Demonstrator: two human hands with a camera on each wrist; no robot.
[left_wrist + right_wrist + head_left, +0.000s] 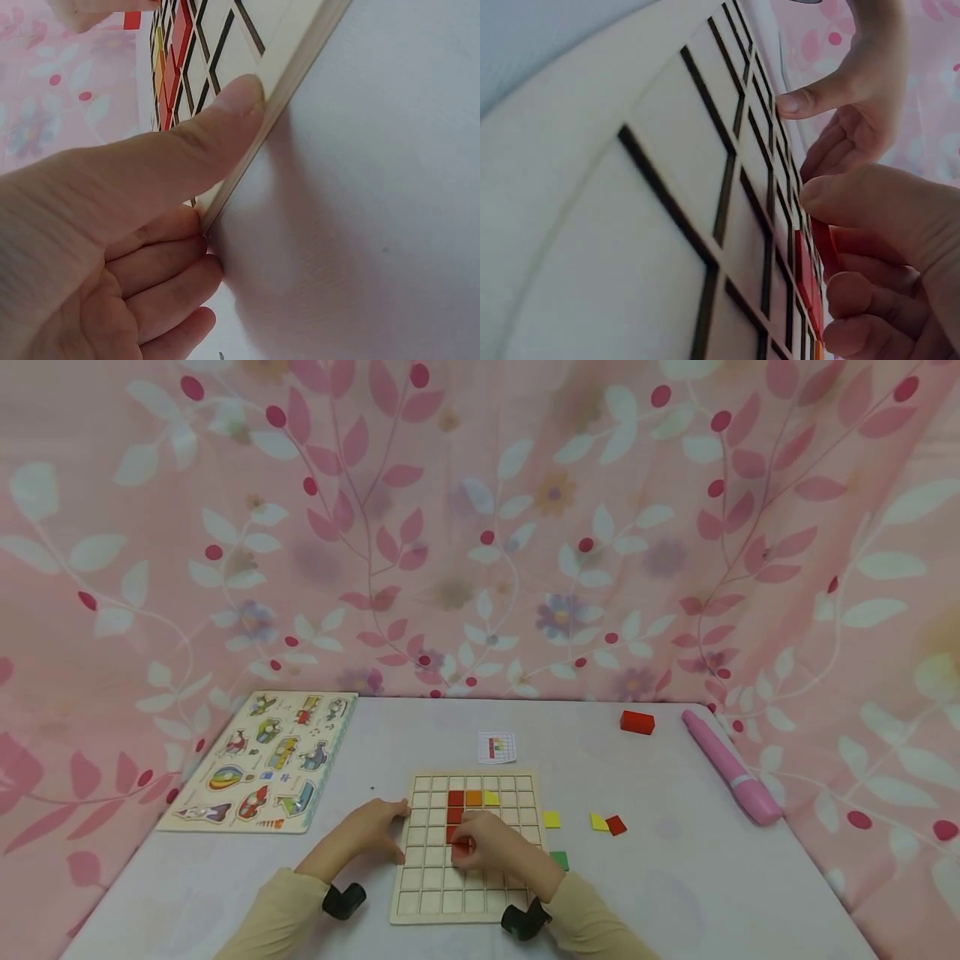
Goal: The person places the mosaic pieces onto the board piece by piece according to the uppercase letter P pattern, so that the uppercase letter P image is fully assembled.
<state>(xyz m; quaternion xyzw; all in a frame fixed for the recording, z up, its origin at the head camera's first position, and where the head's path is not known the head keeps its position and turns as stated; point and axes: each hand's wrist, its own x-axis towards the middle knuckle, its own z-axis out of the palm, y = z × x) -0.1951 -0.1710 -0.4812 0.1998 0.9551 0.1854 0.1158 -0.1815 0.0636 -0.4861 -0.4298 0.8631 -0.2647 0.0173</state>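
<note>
A wooden grid board lies on the table with a column of red tiles in its cells. Beside the top red one sit an orange tile and a yellow tile. My right hand pinches a red tile between thumb and fingers, low over the board at the column's near end. At the board's left edge is my left hand, its thumb resting on the rim and its fingertips against the side.
Loose yellow, green and red tiles lie right of the board. A small pattern card sits behind it. A picture puzzle is at left; a red block and a pink pen-shaped object lie at right.
</note>
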